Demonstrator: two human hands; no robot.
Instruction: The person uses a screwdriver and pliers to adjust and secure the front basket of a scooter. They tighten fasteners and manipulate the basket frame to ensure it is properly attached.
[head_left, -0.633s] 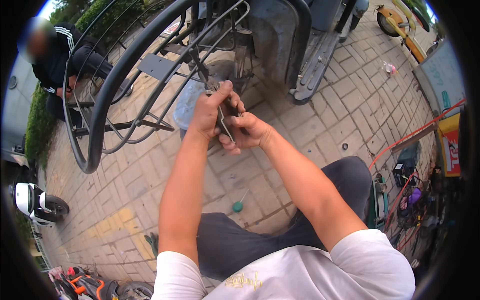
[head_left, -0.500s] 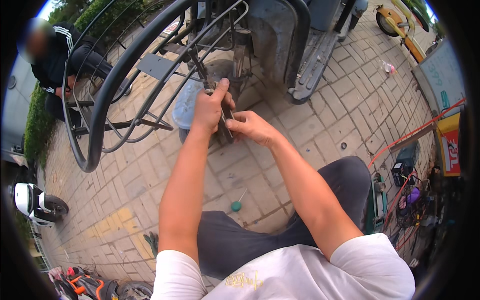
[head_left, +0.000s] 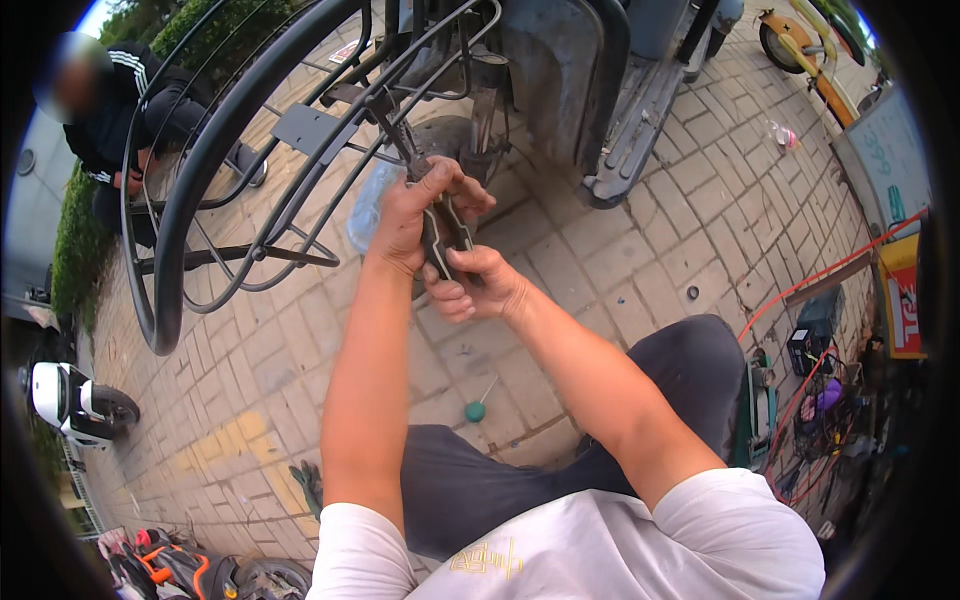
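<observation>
A dark, channel-shaped metal bracket (head_left: 436,243) with stepped edges is held between both hands, beside the front fork (head_left: 487,110) of a scooter. My left hand (head_left: 408,218) is closed round its upper part, the thumb pointing up along it. At the lower end, my right hand (head_left: 482,284) pinches it between thumb and bent fingers. The bracket slants, its hollow side facing me. Whether its upper end touches the scooter is hidden by my left fingers. Behind my left hand lies something light blue (head_left: 368,210), perhaps plastic.
A black tubular rack (head_left: 172,240) juts out at the upper left. On the paving lie a green-handled screwdriver (head_left: 475,411), a black ring (head_left: 692,293) and a dark glove (head_left: 305,488). Tools and red cable (head_left: 790,440) crowd the right side. A person (head_left: 130,130) crouches behind the rack.
The bracket has turned so that its hollow shows more. My right hand has shifted slightly down, curling its fingers under the lower end, and my left fingers have spread out at the top.
</observation>
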